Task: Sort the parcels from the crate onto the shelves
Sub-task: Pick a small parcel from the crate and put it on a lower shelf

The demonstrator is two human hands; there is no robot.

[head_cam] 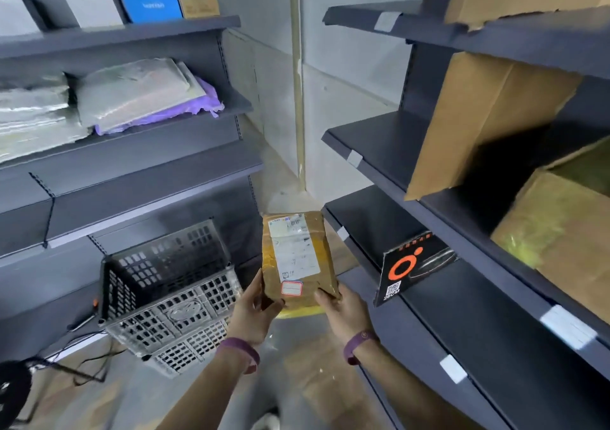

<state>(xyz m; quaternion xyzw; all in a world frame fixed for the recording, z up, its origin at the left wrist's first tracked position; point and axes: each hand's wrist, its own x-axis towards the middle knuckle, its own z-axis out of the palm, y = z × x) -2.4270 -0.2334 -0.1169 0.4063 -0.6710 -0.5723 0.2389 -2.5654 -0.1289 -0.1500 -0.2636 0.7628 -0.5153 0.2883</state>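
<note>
One brown parcel [298, 258], two hands.
The left hand [255, 307] and right hand [343, 310] each clasp a bottom corner; one grey crate [168, 297] stands beside; three cardboard boxes [488, 116] sit on the right shelves [379, 142].

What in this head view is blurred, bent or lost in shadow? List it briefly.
Head view: the tall tan cardboard box and the yellow-taped cardboard box on the right are smeared by blur; the dark grey metal shelves bow outward from wide-angle distortion; deep shadow fills the gap between those boxes; the brown taped parcel, held by the left hand and right hand, stays fairly sharp, its label print unreadable.
</note>
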